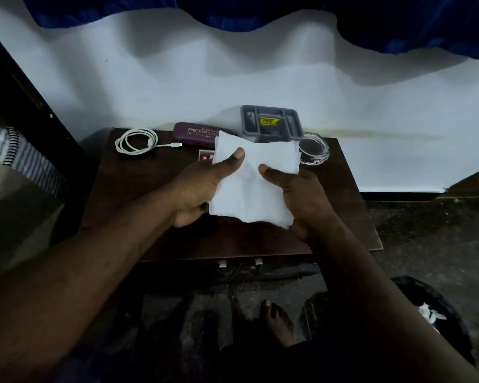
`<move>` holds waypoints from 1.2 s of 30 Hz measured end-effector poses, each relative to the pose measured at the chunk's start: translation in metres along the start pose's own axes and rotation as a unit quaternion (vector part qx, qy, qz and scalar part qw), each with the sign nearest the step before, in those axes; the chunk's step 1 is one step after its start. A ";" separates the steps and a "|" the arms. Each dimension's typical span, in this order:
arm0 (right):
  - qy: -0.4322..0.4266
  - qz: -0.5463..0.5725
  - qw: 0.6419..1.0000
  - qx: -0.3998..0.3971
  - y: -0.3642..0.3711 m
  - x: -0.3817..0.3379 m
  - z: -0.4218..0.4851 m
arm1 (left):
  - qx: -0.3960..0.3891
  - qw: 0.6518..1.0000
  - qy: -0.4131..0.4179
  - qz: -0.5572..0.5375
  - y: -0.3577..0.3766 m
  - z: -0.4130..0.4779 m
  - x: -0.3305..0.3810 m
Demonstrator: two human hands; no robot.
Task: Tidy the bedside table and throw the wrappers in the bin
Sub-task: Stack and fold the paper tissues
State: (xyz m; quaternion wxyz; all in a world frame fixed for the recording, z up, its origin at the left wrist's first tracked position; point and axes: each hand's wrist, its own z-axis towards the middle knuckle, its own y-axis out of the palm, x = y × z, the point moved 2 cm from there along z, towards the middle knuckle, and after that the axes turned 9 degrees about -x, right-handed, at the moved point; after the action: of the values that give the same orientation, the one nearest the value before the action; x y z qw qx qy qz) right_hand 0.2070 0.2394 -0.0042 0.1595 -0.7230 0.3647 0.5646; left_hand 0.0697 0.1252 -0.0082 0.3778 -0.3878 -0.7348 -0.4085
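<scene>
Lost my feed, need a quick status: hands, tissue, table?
Left hand and right hand both hold the tissue above the table. Cable, case, tray, glass dish at back. Bin lower right.

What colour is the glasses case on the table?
Purple, with pale lettering; the glasses case shows in the head view, partly behind the tissue.

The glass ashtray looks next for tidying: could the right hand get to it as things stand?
Probably not at once. The right hand and left hand both hold the white tissue. The glass ashtray sits just beyond, nothing between; freeing that hand should suffice.
</scene>
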 end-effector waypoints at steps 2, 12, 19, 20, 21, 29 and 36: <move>0.003 -0.016 1.000 -0.003 0.000 0.002 0.005 | 0.012 1.000 -0.025 -0.007 -0.002 0.001 -0.002; -0.004 0.037 0.999 0.009 0.005 -0.006 0.026 | 0.069 0.997 -0.008 -0.038 -0.004 0.004 0.004; -0.008 0.056 0.998 0.039 -0.002 -0.010 0.032 | 0.109 0.992 0.024 -0.058 -0.017 0.012 0.007; -0.009 0.059 0.997 0.038 -0.002 -0.010 0.033 | 0.112 0.992 0.025 -0.060 -0.019 0.014 0.006; -0.010 0.063 0.997 0.036 -0.002 -0.009 0.033 | 0.115 0.991 0.025 -0.064 -0.019 0.015 0.006; -0.049 0.053 0.996 0.043 -0.001 -0.009 0.035 | 0.095 0.994 0.001 -0.046 -0.014 0.016 0.002; -0.022 0.026 0.999 -0.011 0.004 -0.008 0.034 | 0.084 0.994 -0.001 -0.067 -0.031 0.019 0.006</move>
State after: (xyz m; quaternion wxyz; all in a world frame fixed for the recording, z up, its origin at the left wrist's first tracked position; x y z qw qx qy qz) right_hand 0.1795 0.2616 -0.0067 0.1451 -0.7024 0.3730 0.5886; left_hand 0.0357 0.1323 -0.0193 0.3798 -0.3050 -0.7913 -0.3695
